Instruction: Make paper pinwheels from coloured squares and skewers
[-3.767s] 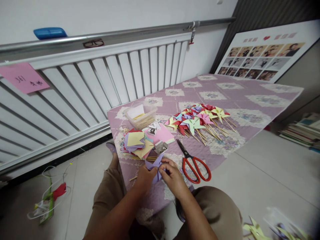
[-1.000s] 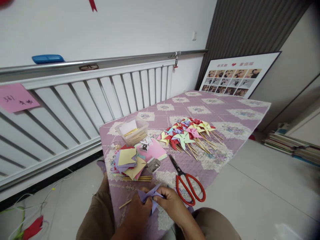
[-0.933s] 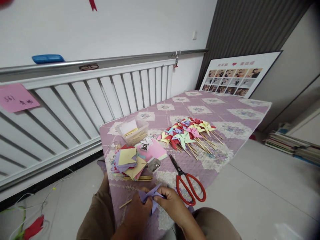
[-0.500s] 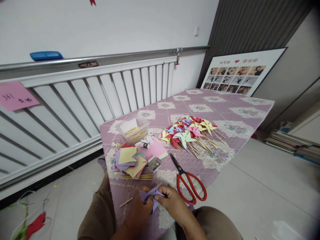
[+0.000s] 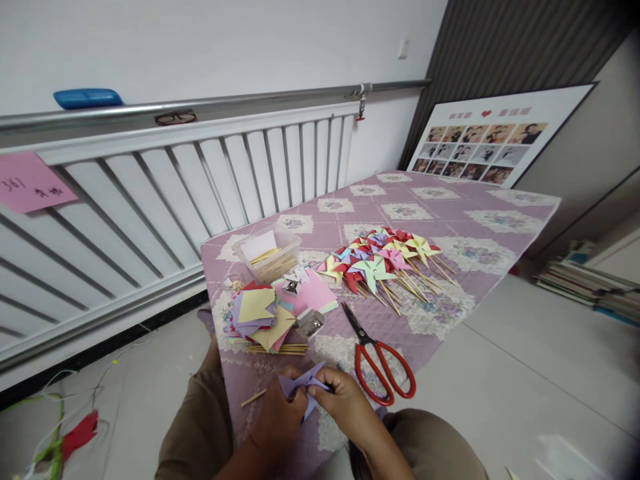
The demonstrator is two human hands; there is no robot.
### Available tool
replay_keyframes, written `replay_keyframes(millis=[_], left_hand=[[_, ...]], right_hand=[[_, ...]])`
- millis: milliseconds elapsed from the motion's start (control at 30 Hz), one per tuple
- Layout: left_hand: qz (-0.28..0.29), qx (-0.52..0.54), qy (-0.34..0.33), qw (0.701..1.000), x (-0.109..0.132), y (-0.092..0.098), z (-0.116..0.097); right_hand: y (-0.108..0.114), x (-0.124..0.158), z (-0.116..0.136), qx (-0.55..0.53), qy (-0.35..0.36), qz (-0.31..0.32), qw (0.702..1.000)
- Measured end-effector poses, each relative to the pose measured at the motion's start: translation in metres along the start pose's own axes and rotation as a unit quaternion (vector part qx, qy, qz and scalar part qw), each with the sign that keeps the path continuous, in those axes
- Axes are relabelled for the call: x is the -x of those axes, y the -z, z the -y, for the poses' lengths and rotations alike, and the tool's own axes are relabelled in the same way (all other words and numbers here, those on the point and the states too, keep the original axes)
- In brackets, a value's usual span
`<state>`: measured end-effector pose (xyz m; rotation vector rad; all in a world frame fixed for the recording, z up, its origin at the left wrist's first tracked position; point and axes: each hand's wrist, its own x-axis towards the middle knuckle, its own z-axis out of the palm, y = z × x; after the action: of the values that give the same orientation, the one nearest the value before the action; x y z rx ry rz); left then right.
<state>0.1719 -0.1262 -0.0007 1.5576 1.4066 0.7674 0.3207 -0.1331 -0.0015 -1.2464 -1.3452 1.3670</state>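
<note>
Lilac paper pinwheel (image 5: 313,375), part-folded by the look of it, is held up between both hands just above the near end of the cloth-covered counter (image 5: 360,210). It is gripped by the left hand (image 5: 283,407), the thumb laid over the paper near the middle; its opposite side is pinched between thumb and fingers by the right hand (image 5: 343,397). A wooden stick (image 5: 253,399) is seen jutting out beyond the left hand (whether it is joined to the paper cannot be told, since its other end is hidden).

The step in hand is judged to be the gathering of the vanes at the centre. For this, the folded tips are best pressed flat under one thumb, one over another, so that none is let slip while the other hand is used. The vanes should be left rounded rather than creased, and the pressure kept light, as thin paper is easily torn or crumpled.

Near the hands, a small clear box of shiny metal pieces (image 5: 313,323) is placed within easy reach, beside a stack of cut paper (image 5: 256,305). Red-handled scissors (image 5: 367,339) are laid to the right, and assembled pinwheels (image 5: 375,270) are heaped farther back.
</note>
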Motion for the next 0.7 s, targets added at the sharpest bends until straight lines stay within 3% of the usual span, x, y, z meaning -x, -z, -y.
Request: replay_keyframes(millis=[700], left_hand=[[0.023, 0.018, 0.012, 1.0, -0.003, 0.009, -0.003]], right_hand=[[0.0, -0.002, 0.0, -0.009, -0.015, 0.007, 1.0]])
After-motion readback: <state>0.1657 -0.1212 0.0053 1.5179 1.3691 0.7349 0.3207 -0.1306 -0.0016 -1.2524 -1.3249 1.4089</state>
